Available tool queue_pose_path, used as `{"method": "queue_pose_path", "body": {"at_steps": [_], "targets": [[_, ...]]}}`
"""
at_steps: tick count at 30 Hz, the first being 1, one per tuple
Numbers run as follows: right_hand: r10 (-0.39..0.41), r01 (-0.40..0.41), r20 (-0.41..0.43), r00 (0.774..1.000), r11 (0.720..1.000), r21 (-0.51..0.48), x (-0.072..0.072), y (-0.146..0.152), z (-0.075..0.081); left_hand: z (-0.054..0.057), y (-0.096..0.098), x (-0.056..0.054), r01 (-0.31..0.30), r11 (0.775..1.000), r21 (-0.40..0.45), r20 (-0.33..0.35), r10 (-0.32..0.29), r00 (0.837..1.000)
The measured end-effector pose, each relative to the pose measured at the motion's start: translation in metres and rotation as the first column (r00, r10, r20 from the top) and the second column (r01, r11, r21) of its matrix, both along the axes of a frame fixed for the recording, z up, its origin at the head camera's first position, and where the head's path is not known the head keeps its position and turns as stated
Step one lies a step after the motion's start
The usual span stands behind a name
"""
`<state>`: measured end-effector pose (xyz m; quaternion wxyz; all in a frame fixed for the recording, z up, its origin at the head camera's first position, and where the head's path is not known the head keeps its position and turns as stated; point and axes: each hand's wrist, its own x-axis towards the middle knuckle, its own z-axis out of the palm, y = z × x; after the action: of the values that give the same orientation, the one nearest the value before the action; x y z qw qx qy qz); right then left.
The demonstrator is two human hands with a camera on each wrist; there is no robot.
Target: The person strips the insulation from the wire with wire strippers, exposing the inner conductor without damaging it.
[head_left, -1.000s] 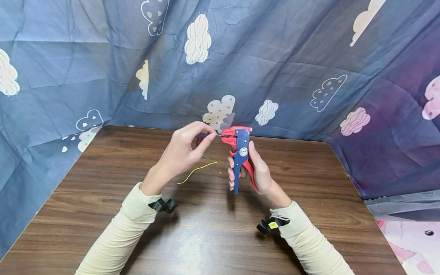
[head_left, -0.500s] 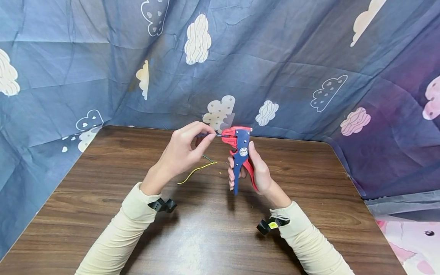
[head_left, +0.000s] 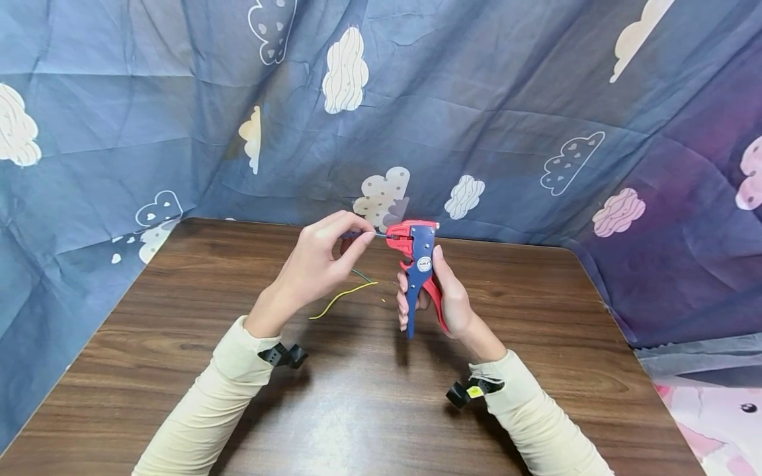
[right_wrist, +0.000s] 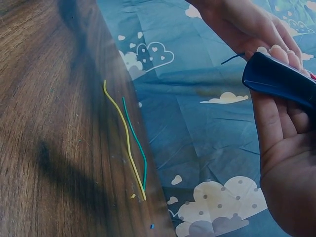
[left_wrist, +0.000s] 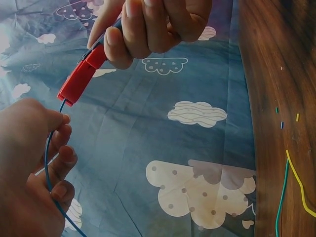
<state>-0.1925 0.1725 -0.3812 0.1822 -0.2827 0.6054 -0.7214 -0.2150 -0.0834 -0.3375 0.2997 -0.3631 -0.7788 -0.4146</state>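
Observation:
My right hand [head_left: 452,297] grips a wire stripper [head_left: 424,248] upright over the table, fingers around its blue and red handles. The tool's red nose points left, toward my left hand [head_left: 315,258]. Between thumb and forefinger, that hand pinches a blue wire [left_wrist: 48,163] close to its end. In the left wrist view the wire's tip meets the front of the red nose, and its other part curves down along the fingers. How far it reaches inside is hidden by the nose.
On the wooden table [head_left: 369,383] lie a yellow wire [right_wrist: 127,128] and a green wire [right_wrist: 136,133], meeting at one end. Tiny offcuts, including a yellow bit [left_wrist: 297,117] and a blue bit [left_wrist: 282,125], lie nearby. A blue cloud-print curtain [head_left: 476,119] hangs behind the table.
The head view has shifted very slightly. Both hands, the wire stripper and the blue wire keep the same arrangement.

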Motion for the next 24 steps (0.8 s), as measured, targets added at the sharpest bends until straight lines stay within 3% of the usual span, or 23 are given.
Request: {"method": "queue_pose_path", "body": {"at_steps": [24], "targets": [[-0.008, 0.007, -0.015, 1.0, 0.999, -0.053, 0.0011, -0.003, -0.0045, -0.0009, 0.0017, 0.0017, 0.005, 1.0, -0.011, 0.002, -0.005, 1.0]]}}
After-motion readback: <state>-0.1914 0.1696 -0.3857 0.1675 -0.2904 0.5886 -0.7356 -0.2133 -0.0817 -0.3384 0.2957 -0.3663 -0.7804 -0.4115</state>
